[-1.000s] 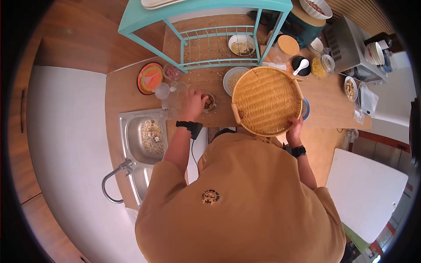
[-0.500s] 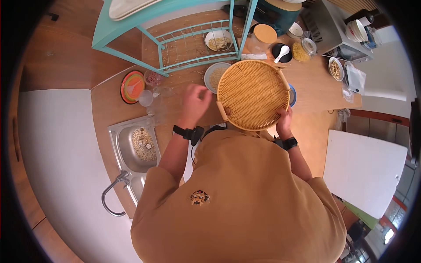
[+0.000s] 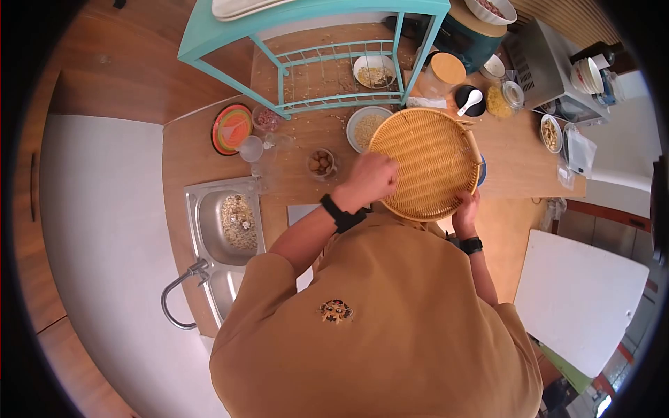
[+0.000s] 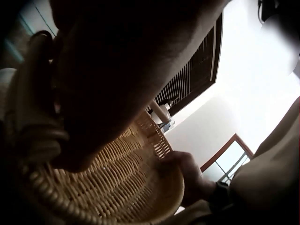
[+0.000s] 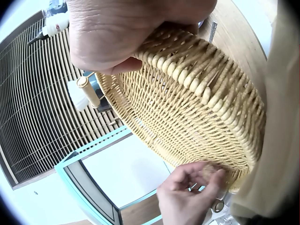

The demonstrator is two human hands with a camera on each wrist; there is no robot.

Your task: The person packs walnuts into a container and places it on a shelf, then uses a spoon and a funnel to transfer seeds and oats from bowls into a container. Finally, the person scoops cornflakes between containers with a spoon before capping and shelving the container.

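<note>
My right hand (image 3: 465, 211) grips the rim of a round wicker basket (image 3: 433, 161), which tilts above the counter's front edge. In the right wrist view, its fingers curl over the woven wall. My left hand (image 3: 370, 180) is at the basket's left edge; from the right wrist view, its thumb and fingertips pinch a small brown lump (image 5: 210, 172) just inside the rim. What kind of lump it is, I cannot tell. Left of that hand, a clear jar (image 3: 321, 163) of similar brown round pieces stands on the counter. The left hand covers the basket's left handle.
A bowl of pale grains (image 3: 365, 129) sits partly behind the basket. The turquoise rack (image 3: 313, 35) rises at the back. A steel sink (image 3: 209, 230) with pale bits lies left. Further right are a lidded jar of yellow pieces (image 3: 499, 103) and a white spoon (image 3: 470, 103).
My left hand has come out of the jar of brown pieces and moved right to the basket's edge. The right hand has kept its grip on the basket.
</note>
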